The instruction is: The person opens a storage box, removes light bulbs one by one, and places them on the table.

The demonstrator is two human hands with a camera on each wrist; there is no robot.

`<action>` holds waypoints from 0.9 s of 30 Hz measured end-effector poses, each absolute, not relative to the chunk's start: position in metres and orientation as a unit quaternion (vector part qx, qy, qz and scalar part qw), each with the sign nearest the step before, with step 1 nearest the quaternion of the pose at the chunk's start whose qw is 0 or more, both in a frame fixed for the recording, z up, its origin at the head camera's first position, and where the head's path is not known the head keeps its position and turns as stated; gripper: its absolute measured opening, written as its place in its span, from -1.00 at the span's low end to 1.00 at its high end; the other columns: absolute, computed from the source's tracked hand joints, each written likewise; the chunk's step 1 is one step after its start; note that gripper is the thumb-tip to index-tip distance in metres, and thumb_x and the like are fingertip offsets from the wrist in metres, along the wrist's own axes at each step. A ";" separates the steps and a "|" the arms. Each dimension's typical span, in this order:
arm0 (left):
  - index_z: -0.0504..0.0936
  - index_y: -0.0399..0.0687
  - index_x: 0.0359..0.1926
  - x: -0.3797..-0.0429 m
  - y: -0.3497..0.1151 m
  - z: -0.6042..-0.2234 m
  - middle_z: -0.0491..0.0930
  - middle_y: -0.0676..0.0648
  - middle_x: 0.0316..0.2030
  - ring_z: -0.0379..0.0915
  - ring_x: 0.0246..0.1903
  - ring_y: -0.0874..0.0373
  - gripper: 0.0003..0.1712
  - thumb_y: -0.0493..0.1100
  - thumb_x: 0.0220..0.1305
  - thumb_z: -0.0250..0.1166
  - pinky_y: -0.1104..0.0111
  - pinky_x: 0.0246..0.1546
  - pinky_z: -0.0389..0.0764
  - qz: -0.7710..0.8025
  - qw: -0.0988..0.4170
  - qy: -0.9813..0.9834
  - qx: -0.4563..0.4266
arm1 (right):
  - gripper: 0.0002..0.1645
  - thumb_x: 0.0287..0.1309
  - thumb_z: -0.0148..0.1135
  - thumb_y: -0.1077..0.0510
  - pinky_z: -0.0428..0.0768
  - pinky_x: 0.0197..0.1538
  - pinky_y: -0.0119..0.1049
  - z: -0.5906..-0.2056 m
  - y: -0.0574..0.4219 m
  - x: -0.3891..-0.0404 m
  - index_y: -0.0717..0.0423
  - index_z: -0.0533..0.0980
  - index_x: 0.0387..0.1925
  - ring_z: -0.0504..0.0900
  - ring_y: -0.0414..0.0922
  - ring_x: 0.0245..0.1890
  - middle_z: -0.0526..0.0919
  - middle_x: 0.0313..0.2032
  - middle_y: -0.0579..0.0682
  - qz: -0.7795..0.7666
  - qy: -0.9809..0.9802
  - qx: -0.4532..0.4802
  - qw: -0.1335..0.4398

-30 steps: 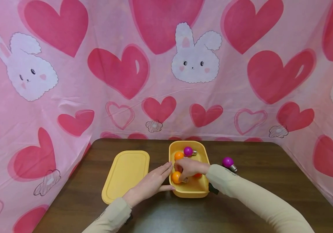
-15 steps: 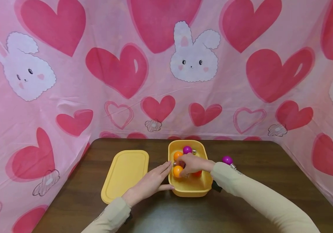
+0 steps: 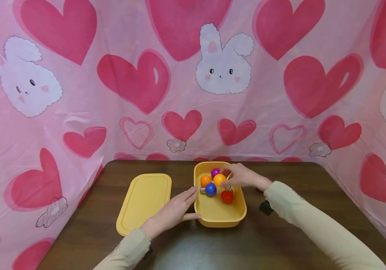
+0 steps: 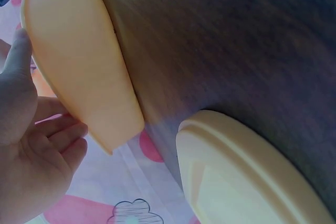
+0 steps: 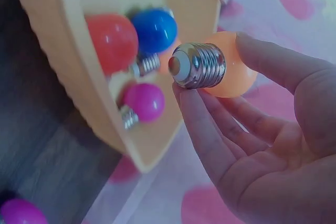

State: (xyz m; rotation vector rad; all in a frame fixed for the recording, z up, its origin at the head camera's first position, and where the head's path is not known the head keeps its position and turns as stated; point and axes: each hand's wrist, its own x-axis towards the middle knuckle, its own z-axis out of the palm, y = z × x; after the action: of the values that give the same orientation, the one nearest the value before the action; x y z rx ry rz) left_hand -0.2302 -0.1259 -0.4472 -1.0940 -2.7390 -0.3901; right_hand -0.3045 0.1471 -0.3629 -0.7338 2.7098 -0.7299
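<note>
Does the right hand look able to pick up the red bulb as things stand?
Probably not at once: the right hand holds an orange bulb in its fingers. With that bulb put down, likely yes: the red bulb lies close by in the yellow box, and nothing is seen covering it.

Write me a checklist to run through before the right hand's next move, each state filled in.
1. Right hand has a grip on the orange bulb: ok, pinched between thumb and fingers.
2. Left hand is at the box: ok, touching its left rim.
3. The box stands upright on the table: ok.
4. Lid is off: ok, lying on the table left of the box.
5. No bulb is outside the box: not ok, a purple bulb lies on the table.
</note>
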 end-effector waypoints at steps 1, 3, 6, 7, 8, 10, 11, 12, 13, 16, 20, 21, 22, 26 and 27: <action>0.30 -0.24 0.44 -0.230 -0.126 -0.447 0.32 -0.23 0.43 0.35 0.39 -0.08 -0.04 0.30 0.24 0.25 0.12 0.30 0.51 -0.130 0.085 -0.917 -0.367 | -0.55 0.07 0.47 -0.01 0.75 -0.10 -0.24 -0.361 0.152 -0.306 0.10 0.57 -0.07 0.64 -0.13 -0.20 0.71 -0.19 -0.03 -0.254 0.928 -0.248 0.114; 0.30 -0.25 0.43 -0.230 -0.126 -0.447 0.32 -0.24 0.43 0.35 0.38 -0.08 -0.04 0.30 0.24 0.25 0.13 0.29 0.52 -0.130 0.090 -0.916 -0.368 | -0.52 0.08 0.45 -0.03 0.75 -0.06 -0.18 -0.358 0.161 -0.309 0.14 0.57 -0.04 0.65 -0.10 -0.18 0.72 -0.16 0.01 -0.259 0.930 -0.243 0.101; 0.31 -0.26 0.42 -0.230 -0.127 -0.448 0.33 -0.24 0.43 0.36 0.38 -0.08 -0.04 0.31 0.24 0.24 0.13 0.28 0.52 -0.129 0.096 -0.915 -0.370 | -0.49 0.11 0.43 -0.05 0.74 -0.02 -0.13 -0.355 0.174 -0.312 0.18 0.56 -0.02 0.65 -0.06 -0.17 0.71 -0.12 0.08 -0.269 0.931 -0.233 0.078; 0.31 -0.26 0.43 -0.230 -0.127 -0.448 0.32 -0.24 0.43 0.36 0.38 -0.09 -0.04 0.31 0.24 0.24 0.13 0.28 0.52 -0.130 0.097 -0.914 -0.371 | -0.49 0.11 0.43 -0.06 0.74 -0.04 -0.14 -0.354 0.179 -0.313 0.19 0.57 -0.02 0.65 -0.05 -0.17 0.72 -0.12 0.10 -0.273 0.931 -0.231 0.070; 0.31 -0.26 0.43 -0.230 -0.127 -0.448 0.32 -0.24 0.43 0.35 0.38 -0.08 -0.04 0.32 0.24 0.24 0.13 0.28 0.52 -0.131 0.096 -0.914 -0.372 | -0.49 0.11 0.43 -0.05 0.74 -0.05 -0.14 -0.354 0.184 -0.314 0.20 0.57 -0.03 0.65 -0.05 -0.18 0.72 -0.12 0.12 -0.277 0.931 -0.228 0.063; 0.31 -0.26 0.43 -0.230 -0.126 -0.448 0.32 -0.24 0.43 0.36 0.38 -0.08 -0.04 0.32 0.24 0.23 0.13 0.28 0.52 -0.131 0.096 -0.914 -0.372 | -0.51 0.12 0.42 -0.03 0.73 -0.10 -0.18 -0.354 0.193 -0.316 0.22 0.57 -0.05 0.65 -0.05 -0.21 0.71 -0.15 0.13 -0.287 0.930 -0.224 0.054; 0.31 -0.25 0.43 -0.230 -0.126 -0.448 0.32 -0.24 0.43 0.35 0.38 -0.08 -0.04 0.32 0.25 0.22 0.13 0.28 0.52 -0.132 0.094 -0.914 -0.372 | -0.54 0.12 0.42 -0.02 0.73 -0.13 -0.20 -0.354 0.198 -0.317 0.21 0.58 -0.06 0.65 -0.06 -0.22 0.71 -0.16 0.12 -0.294 0.929 -0.218 0.053; 0.31 -0.25 0.43 -0.230 -0.126 -0.448 0.32 -0.24 0.43 0.36 0.38 -0.08 -0.04 0.33 0.25 0.22 0.13 0.28 0.53 -0.132 0.092 -0.914 -0.372 | -0.56 0.13 0.42 0.00 0.72 -0.14 -0.22 -0.354 0.203 -0.318 0.21 0.58 -0.07 0.65 -0.06 -0.22 0.72 -0.17 0.12 -0.301 0.928 -0.213 0.053; 0.30 -0.25 0.43 -0.230 -0.126 -0.448 0.32 -0.24 0.43 0.35 0.38 -0.08 -0.04 0.33 0.25 0.22 0.13 0.28 0.52 -0.132 0.090 -0.915 -0.371 | -0.58 0.14 0.41 0.00 0.71 -0.15 -0.24 -0.354 0.207 -0.318 0.20 0.58 -0.08 0.66 -0.07 -0.23 0.72 -0.18 0.12 -0.306 0.928 -0.207 0.055; 0.29 -0.24 0.44 -0.230 -0.126 -0.447 0.31 -0.23 0.44 0.34 0.39 -0.07 -0.05 0.32 0.26 0.22 0.12 0.28 0.52 -0.135 0.084 -0.916 -0.369 | -0.57 0.17 0.39 0.00 0.70 -0.14 -0.25 -0.355 0.221 -0.319 0.21 0.57 -0.05 0.65 -0.07 -0.22 0.71 -0.16 0.12 -0.313 0.930 -0.183 0.067; 0.29 -0.23 0.44 -0.230 -0.126 -0.447 0.30 -0.23 0.44 0.34 0.39 -0.08 -0.05 0.31 0.26 0.22 0.11 0.28 0.53 -0.135 0.085 -0.916 -0.369 | -0.50 0.21 0.36 -0.03 0.72 -0.12 -0.21 -0.357 0.240 -0.319 0.26 0.53 0.01 0.65 -0.06 -0.23 0.69 -0.12 0.18 -0.314 0.933 -0.155 0.079; 0.29 -0.23 0.44 -0.230 -0.126 -0.447 0.30 -0.23 0.44 0.34 0.39 -0.08 -0.05 0.31 0.26 0.22 0.11 0.28 0.52 -0.135 0.084 -0.916 -0.368 | -0.48 0.22 0.35 -0.03 0.73 -0.10 -0.17 -0.358 0.244 -0.319 0.29 0.52 0.02 0.66 -0.04 -0.23 0.69 -0.11 0.20 -0.318 0.933 -0.150 0.082; 0.29 -0.23 0.44 -0.230 -0.126 -0.447 0.30 -0.23 0.44 0.34 0.39 -0.09 -0.05 0.31 0.26 0.22 0.11 0.28 0.52 -0.134 0.085 -0.916 -0.368 | -0.47 0.22 0.35 -0.03 0.74 -0.09 -0.15 -0.359 0.249 -0.318 0.29 0.51 0.03 0.67 -0.03 -0.23 0.69 -0.11 0.20 -0.319 0.933 -0.143 0.084; 0.29 -0.23 0.44 -0.229 -0.126 -0.446 0.30 -0.23 0.44 0.34 0.39 -0.09 -0.05 0.32 0.26 0.21 0.10 0.29 0.52 -0.135 0.083 -0.916 -0.368 | -0.43 0.22 0.35 -0.07 0.74 -0.07 -0.10 -0.365 0.265 -0.316 0.32 0.49 0.02 0.68 -0.02 -0.23 0.68 -0.10 0.24 -0.319 0.936 -0.128 0.079; 0.29 -0.23 0.44 -0.229 -0.126 -0.446 0.30 -0.22 0.45 0.34 0.39 -0.09 -0.05 0.32 0.26 0.21 0.10 0.29 0.51 -0.136 0.080 -0.917 -0.367 | -0.42 0.22 0.35 -0.07 0.74 -0.06 -0.09 -0.367 0.268 -0.316 0.33 0.49 0.02 0.68 -0.03 -0.23 0.69 -0.10 0.24 -0.321 0.936 -0.124 0.079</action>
State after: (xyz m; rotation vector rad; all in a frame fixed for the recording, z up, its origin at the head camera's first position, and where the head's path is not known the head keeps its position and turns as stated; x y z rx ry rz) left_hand -0.2288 -0.1259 -0.4461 -1.0969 -2.7420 -0.4080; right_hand -0.3159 0.2682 -0.3666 -0.3704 2.8014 -0.9600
